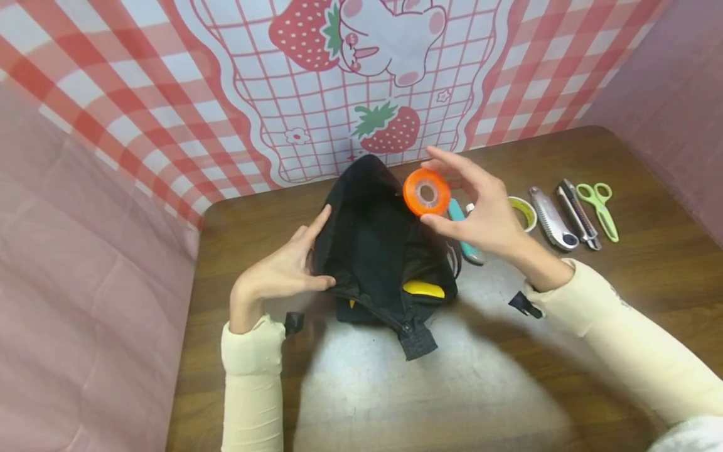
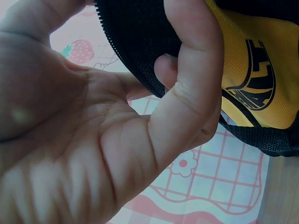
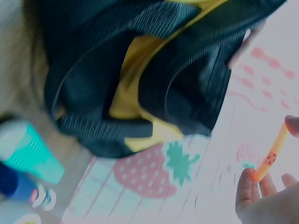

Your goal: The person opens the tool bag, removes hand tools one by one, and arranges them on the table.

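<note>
A black-and-yellow zippered bag (image 1: 369, 242) stands on the table with its mouth gaping upward. My left hand (image 1: 285, 267) holds the bag's left rim, thumb toward the front edge and fingers along the side. In the left wrist view, the fingers bend at the zipper edge beside the yellow panel (image 2: 268, 51). My right hand (image 1: 480, 204) pinches an orange round spool (image 1: 411, 202), which has a clear hub, between thumb and fingers. The spool is above the bag's right rim. Something yellow (image 1: 423, 289) shows in the bag's front right corner.
Right of the bag lie a teal-handled tool (image 1: 471, 252), partly behind my right hand, a yellow-green tape roll (image 1: 529, 220), a grey utility knife (image 1: 550, 216), a dark-and-silver cutter (image 1: 578, 216) and green scissors (image 1: 603, 210). A strawberry-patterned cloth (image 1: 361, 94) hangs behind.
</note>
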The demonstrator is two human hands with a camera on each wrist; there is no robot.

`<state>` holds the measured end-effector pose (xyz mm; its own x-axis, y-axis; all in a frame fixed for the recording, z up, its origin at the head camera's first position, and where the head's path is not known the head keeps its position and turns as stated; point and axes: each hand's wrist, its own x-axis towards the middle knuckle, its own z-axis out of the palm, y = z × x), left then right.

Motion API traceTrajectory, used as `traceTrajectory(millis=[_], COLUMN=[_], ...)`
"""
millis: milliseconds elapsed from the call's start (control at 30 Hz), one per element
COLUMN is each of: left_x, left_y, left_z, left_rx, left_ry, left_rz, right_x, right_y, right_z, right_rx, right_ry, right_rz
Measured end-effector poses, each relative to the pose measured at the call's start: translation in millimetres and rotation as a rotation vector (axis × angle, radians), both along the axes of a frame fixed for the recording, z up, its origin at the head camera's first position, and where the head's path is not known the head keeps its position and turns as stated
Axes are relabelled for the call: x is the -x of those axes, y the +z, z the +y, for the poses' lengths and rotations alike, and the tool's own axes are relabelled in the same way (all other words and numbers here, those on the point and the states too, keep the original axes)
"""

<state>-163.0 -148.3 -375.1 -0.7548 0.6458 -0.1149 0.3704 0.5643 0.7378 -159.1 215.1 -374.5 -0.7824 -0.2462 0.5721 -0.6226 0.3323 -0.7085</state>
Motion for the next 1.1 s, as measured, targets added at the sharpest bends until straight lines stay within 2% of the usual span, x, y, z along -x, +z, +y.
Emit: traceTrajectory(millis=[100, 300, 500, 700, 900, 1100], left_x=[-0.3, -0.4, -0.4, -0.2, -0.3, 0.4], left_y=[0.4, 0.2, 0.5, -1.0, -2.0, -1.4], left_z=[1, 1, 1, 0, -1, -1], left_rx=[0.001, -0.002, 0.002, 0.003, 0.007, 0.005], left_ry=[0.001, -0.002, 0.0, 0.006, 0.005, 0.005], left_rz=[-0.003, -0.004, -0.01, -0.015, -0.029, -0.023], right_x=[-0.4, 1.7, 11.3, 17.3, 16.4, 10.3], right_y=[1.7, -1.7, -19.3, -36.3, -52.5, -70.1], right_z=[17, 58, 111, 157, 196, 236], right_rx=[-0.005, -0.033, -0.04, 0.023, 0.07, 0.055], right_ry=[-0.066, -0.261, -0.447, -0.595, -0.724, -0.853], right_rz=[0.012, 0.013, -0.007, -0.063, -0.139, -0.193])
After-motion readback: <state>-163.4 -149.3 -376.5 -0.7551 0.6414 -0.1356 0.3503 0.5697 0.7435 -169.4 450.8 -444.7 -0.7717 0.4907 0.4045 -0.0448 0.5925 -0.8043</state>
